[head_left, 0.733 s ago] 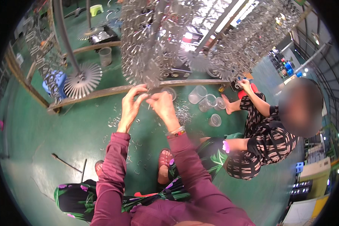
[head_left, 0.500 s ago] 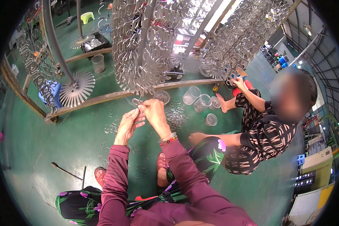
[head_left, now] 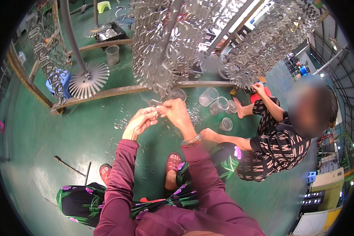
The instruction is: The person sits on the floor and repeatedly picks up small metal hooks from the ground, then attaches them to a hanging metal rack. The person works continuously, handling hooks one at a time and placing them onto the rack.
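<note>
My right hand (head_left: 177, 114) and my left hand (head_left: 141, 120) meet fingertip to fingertip in front of a dense hanging bunch of bent metal hooks (head_left: 155, 51). Both are closed in a pinch. A thin metal hook (head_left: 155, 102) shows just above the right fingers, below the bunch; its lower end is hidden by them. What lies between the left fingertips is too small to make out. Loose hooks (head_left: 124, 122) are scattered on the green floor beneath my hands, with a denser pile (head_left: 193, 114) partly behind my right hand.
A wooden rail (head_left: 102, 95) runs across behind my hands. Clear plastic tubs (head_left: 216, 106) stand to the right. A co-worker (head_left: 279, 145) sits there, one hand at another hook bunch (head_left: 271, 43). A slotted metal disc (head_left: 89, 80) hangs left; a thin rod (head_left: 70, 166) lies on the floor.
The view has shifted, so the surroundings appear farther right. My left fingers have drawn together from a looser spread, and the fingertips of both hands now meet. The co-worker has barely moved.
</note>
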Action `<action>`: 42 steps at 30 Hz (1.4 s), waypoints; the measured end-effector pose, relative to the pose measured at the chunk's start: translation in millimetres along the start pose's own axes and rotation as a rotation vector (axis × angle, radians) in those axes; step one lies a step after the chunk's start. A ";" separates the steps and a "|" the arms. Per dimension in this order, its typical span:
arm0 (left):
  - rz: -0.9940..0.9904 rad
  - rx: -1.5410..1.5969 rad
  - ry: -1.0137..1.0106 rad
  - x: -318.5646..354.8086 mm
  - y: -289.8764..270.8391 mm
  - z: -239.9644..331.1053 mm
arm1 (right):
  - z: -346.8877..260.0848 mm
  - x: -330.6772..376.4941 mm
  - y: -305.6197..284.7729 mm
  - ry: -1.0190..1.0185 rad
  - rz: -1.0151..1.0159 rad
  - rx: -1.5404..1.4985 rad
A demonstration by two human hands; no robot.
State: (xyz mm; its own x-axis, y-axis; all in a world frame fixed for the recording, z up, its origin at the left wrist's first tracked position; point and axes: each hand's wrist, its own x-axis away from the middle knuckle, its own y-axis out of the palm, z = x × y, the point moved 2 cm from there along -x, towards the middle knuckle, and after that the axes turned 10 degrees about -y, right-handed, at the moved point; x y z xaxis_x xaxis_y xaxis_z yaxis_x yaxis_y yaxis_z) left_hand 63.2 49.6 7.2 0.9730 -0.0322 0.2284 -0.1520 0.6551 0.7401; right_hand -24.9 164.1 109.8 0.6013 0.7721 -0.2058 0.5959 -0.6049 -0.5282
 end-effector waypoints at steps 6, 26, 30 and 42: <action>0.061 -0.387 0.091 3.5 12.2 8.8 | -21.3 -12.3 -1.7 0.025 -0.163 0.474; 0.179 0.012 0.185 -61.6 -72.7 59.2 | 5.7 -88.7 19.5 -0.040 0.331 0.525; 0.198 0.047 0.136 -75.6 -61.6 64.2 | 33.1 -112.5 2.4 0.085 0.291 0.506; 0.219 -0.094 0.073 -86.3 -63.3 65.3 | 43.0 -141.2 -2.8 0.235 0.096 0.557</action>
State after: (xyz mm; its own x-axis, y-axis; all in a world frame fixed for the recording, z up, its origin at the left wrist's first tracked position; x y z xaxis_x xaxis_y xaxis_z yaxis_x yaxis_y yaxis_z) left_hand -22.4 -38.4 -18.1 0.9291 0.1703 0.3283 -0.3471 0.7079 0.6152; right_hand -134.3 65.1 104.9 0.7779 0.6167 -0.1202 0.2032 -0.4280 -0.8806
